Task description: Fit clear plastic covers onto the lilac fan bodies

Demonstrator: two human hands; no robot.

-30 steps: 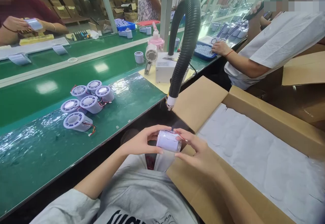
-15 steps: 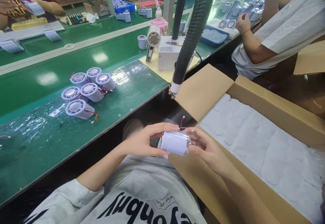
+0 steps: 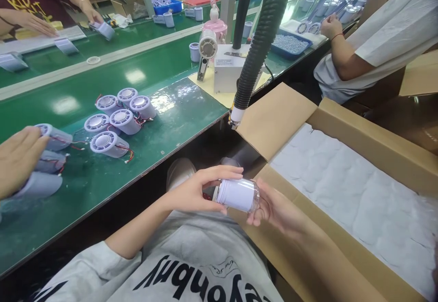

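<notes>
Above my lap I hold a lavender cylinder with a clear end [image 3: 237, 194]. My left hand [image 3: 201, 188] grips its left end between thumb and fingers. At its clear right end, my right hand [image 3: 270, 206] has its fingers curled against it. Red wire shows by my left palm. On the green bench [image 3: 178, 128] to the left, several lavender fan housings [image 3: 123, 121] with red and black wires stand in a cluster.
Another person's hand [image 3: 20, 160] is at more housings [image 3: 53, 137] on the left. A black hose [image 3: 256, 46] hangs above the bench edge. An open carton [image 3: 369, 128] with white padding [image 3: 349, 188] is at my right. A grey box [image 3: 227, 76] stands behind.
The wires above the cylinder are out of sight and my right hand's fingers have shifted lower around its end. Another person's hand and more housings have appeared at the left.
</notes>
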